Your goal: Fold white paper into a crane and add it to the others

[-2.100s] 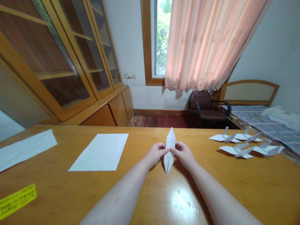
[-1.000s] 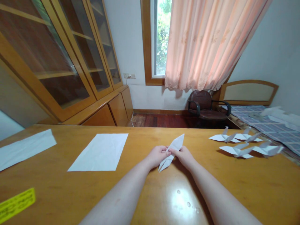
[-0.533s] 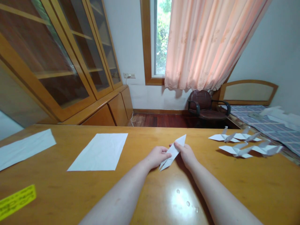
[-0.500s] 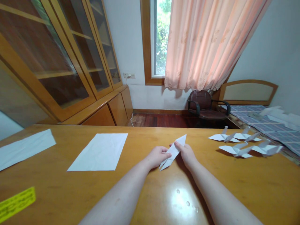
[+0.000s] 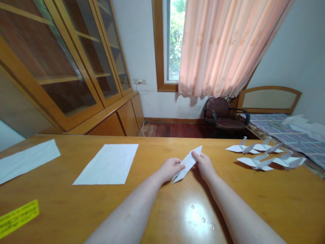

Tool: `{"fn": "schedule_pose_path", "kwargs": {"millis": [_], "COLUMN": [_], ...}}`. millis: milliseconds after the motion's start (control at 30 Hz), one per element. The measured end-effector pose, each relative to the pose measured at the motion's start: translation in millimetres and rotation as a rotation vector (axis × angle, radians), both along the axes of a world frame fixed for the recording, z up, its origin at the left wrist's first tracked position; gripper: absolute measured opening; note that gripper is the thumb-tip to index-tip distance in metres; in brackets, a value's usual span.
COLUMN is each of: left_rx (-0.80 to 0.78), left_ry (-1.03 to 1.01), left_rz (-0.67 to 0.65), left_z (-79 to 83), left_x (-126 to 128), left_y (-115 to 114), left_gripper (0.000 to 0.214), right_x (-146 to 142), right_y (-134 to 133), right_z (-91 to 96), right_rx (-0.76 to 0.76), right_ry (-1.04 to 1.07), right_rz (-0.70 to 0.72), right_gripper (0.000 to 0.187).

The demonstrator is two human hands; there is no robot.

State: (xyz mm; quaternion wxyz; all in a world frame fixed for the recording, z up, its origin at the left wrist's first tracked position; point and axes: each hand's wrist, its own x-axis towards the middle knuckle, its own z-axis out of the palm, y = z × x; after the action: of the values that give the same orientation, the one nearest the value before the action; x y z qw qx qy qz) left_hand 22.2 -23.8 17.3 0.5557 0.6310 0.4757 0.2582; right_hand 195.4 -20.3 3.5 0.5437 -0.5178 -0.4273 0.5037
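Observation:
A long, narrow folded white paper shape (image 5: 188, 163) lies slanted on the wooden table (image 5: 162, 210), its far tip pointing up and right. My left hand (image 5: 170, 168) pinches its lower left edge with closed fingers. On the upper right side my right hand (image 5: 204, 164) presses the fold with closed fingertips. Both forearms reach in from the bottom of the view.
A flat white sheet (image 5: 108, 164) lies left of my hands, another sheet (image 5: 26, 161) at the far left edge. Several finished folded paper birds (image 5: 264, 156) sit at the right. A yellow label (image 5: 17, 217) is stuck near the front left. Beyond the table stand a chair (image 5: 223, 115) and a bed (image 5: 291, 135).
The folded paper has turned from upright to slanted and come down onto the table. My right hand has slid up along its upper edge; my left hand stays at the lower part.

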Motion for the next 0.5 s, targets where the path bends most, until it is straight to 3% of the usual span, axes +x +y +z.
{"fn": "schedule_pose_path", "kwargs": {"millis": [100,233,500], "left_rx": [0.017,0.018,-0.094], "left_ry": [-0.034,-0.071,-0.201], "left_rz": [0.011,0.023,0.043], "left_z": [-0.9,-3.5,-12.2], "left_x": [-1,-1,-1], "left_y": [1,2,6], "left_gripper": [0.019,0.022,0.026], "right_x": [-5,-7,-5], "right_y": [-4,-8,-9], "right_z": [2.9,7.1,16.6], "right_rx": [-0.029,0.015,0.016], "right_ry": [-0.171,-0.268,-0.289], "right_rz": [0.134,0.189,-0.002], "right_gripper": [0.034,0.028,0.031]}}
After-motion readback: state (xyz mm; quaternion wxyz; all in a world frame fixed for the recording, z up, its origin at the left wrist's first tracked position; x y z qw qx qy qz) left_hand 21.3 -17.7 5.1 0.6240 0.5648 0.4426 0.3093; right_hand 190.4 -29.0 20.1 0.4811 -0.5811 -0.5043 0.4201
